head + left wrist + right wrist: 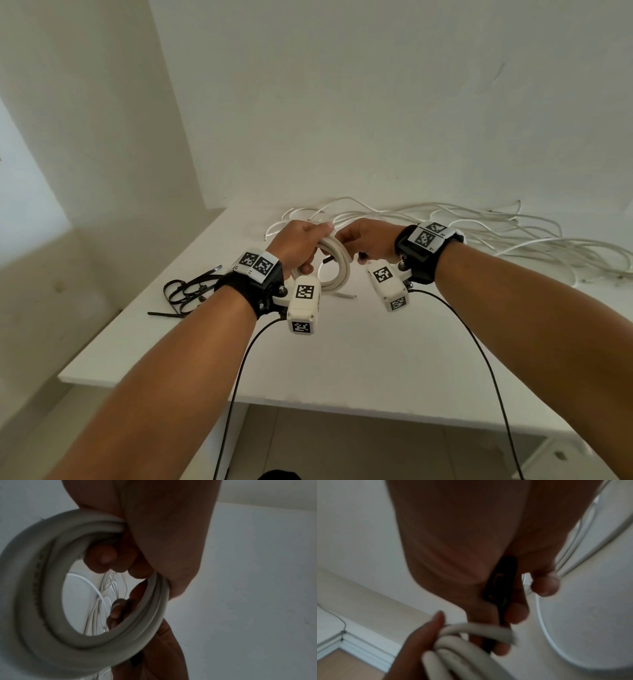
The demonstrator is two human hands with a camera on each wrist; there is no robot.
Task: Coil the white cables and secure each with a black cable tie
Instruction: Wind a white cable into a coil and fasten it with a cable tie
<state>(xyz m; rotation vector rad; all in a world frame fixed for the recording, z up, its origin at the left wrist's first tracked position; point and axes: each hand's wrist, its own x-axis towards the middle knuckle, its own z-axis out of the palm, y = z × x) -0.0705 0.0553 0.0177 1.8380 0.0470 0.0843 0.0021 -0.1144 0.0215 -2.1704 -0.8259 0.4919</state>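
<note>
A white table (342,370) stands against a pale wall (376,102), tiled floor (308,442) beneath.

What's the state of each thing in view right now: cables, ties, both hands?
Thick white coiled cable: wound in loops, held above the table, not visibly tied.
Thin black cable tie: in the right hand, beside the coil.
Spare black cable ties: loose pile on the white table.
Thin white loose cables: uncoiled, tangled along the wall.
Left hand: grips the coil.
Right hand: holds the tie.
</note>
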